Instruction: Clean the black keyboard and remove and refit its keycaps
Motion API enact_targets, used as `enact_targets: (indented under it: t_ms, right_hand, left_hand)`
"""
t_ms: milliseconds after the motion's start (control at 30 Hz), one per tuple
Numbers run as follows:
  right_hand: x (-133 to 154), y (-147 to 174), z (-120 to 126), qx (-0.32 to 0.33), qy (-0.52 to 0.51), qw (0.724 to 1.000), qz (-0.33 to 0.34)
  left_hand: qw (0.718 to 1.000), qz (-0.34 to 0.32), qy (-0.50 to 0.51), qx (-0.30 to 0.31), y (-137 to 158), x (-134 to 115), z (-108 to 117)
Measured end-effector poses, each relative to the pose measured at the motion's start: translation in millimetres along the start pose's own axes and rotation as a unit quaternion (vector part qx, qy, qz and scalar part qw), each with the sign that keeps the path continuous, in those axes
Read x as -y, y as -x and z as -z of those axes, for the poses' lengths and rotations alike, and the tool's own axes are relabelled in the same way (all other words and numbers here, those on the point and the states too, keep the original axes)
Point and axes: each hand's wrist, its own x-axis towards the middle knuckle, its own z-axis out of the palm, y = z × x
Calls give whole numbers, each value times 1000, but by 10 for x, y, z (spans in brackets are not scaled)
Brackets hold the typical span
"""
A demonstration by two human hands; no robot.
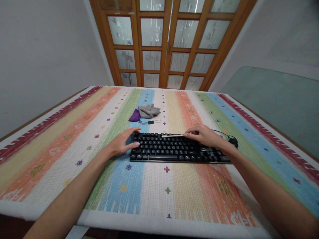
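A black keyboard [163, 157] lies flat on the table in front of me. My left hand [122, 142] holds its left end, thumb on the keys and forefinger at the back edge. Between the thumb and fingertips of my right hand [200, 134] is a thin pale cotton swab [172, 135]. The swab points left and lies low along the upper rows of keys; I cannot tell whether its tip touches them. My right hand and forearm cover part of the keyboard's right side.
Behind the keyboard lie a grey cloth [149, 111], a purple cloth or pouch [135, 115] and a small black-handled tool with metal wire [151, 122]. A coiled black cable [233, 141] sits at the right. A striped cloth [154, 189] covers the table.
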Motion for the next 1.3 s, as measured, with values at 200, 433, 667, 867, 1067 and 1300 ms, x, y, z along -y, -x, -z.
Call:
enact_targets:
  t_ms: [200,433,667,867,1067,1300]
  right_hand:
    - [-110,142,150,1,-6,1000,-25]
    - [-348,246,239,8,-13,998,-58]
    - [-530,376,285,-17,-35,997,-67]
    - [-711,472,367,-33,-47,995,-84]
    - [-837,590,485,-45,-21,990,-129]
    - [-1023,735,543,-76,-33,985,-150]
  left_hand:
    - [998,9,-68,-18,-14,-12,-20]
    - [994,-11,-94,-55,-15,98,-58]
    - [997,31,-46,-51,-41,182,-119]
    - [997,53,-16,-61,-59,140,-114]
    - [996,62,8,-67,-66,98,-121]
    - [995,67,23,-67,-51,26,-94]
